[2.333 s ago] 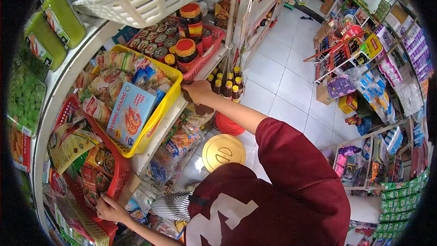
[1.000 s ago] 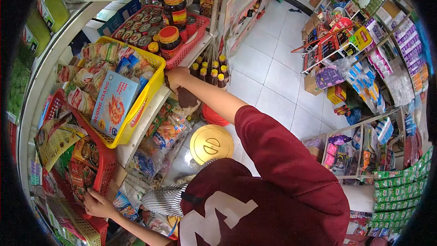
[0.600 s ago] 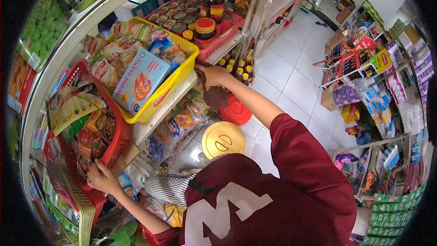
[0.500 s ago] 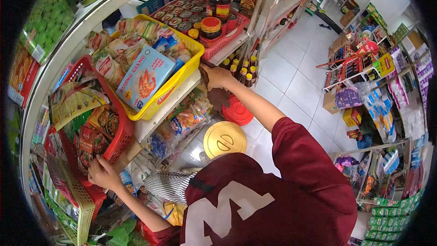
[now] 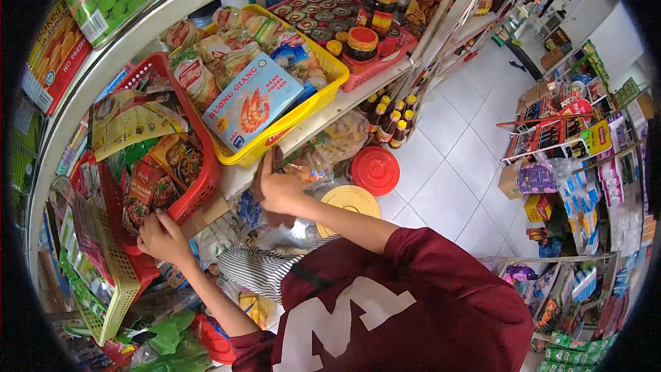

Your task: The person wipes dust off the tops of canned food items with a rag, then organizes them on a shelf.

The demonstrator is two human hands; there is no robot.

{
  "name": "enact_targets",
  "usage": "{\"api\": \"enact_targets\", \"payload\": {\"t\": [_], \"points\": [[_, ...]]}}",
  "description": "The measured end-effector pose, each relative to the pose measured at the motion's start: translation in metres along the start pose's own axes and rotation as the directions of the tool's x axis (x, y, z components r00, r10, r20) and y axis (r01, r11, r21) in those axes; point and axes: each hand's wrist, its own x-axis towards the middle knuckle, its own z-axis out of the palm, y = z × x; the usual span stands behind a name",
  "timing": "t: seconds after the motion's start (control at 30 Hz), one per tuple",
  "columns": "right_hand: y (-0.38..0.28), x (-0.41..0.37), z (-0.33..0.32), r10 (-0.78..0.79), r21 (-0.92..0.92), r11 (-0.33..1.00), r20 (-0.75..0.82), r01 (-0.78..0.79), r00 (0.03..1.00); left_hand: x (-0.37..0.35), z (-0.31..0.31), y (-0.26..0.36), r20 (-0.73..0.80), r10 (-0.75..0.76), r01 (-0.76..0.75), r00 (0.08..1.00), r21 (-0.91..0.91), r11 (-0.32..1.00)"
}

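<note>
Gripping a dark brown cloth, right hand presses it vs. shelf edge, just below yellow basket. Left hand lies open, fingers spread, on red basket btm corner, snack pkts inside.

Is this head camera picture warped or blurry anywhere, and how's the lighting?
Head view: fisheye, black corners, the white shelf edge bows into an arc; light bright and even; right hand with its dark brown cloth and left hand on the red plastic basket look sharp.
</note>
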Motion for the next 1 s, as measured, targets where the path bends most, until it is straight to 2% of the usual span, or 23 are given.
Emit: {"api": "enact_targets", "payload": {"t": [0.03, 0.13, 0.2, 0.4, 0.43, 0.53, 0.73, 1.0], "points": [[-0.004, 0.000, 0.006, -0.018, 0.010, 1.000, 0.011, 0.017, 1.000, 0.001, 0.000, 0.001, -0.038, 0.032, -0.031, 0.999, 0.014, 0.999], [-0.012, 0.000, 0.019, -0.077, 0.018, 0.997, 0.032, 0.077, 0.997, 0.001, -0.001, 0.000, -0.003, 0.023, -0.023, 1.000, -0.019, 1.000], [-0.014, -0.004, 0.023, -0.122, -0.003, 0.993, 0.031, 0.122, 0.992, 0.002, 0.000, 0.000, -0.032, 0.043, -0.044, 0.999, -0.015, 0.999], [-0.016, -0.003, 0.027, -0.093, -0.014, 0.996, 0.044, 0.094, 0.995, 0.002, -0.001, 0.001, -0.033, 0.070, -0.069, 0.997, 0.007, 0.998], [-0.013, -0.005, 0.029, -0.122, -0.008, 0.993, -0.030, 0.122, 0.992, 0.002, -0.001, 0.001, -0.038, 0.078, -0.078, 0.996, 0.006, 0.997], [-0.007, -0.005, 0.035, -0.148, -0.029, 0.989, -0.103, 0.146, 0.984, 0.004, -0.002, 0.004, -0.046, 0.076, -0.077, 0.996, -0.015, 0.997], [-0.001, -0.003, 0.040, -0.156, -0.078, 0.986, -0.108, 0.148, 0.982, 0.005, -0.004, 0.008, -0.073, 0.075, -0.079, 0.995, -0.051, 0.996], [0.009, -0.006, 0.046, -0.155, -0.053, 0.987, -0.120, 0.149, 0.981, 0.004, -0.007, 0.006, -0.001, 0.054, -0.054, 0.999, -0.088, 0.995]]}}
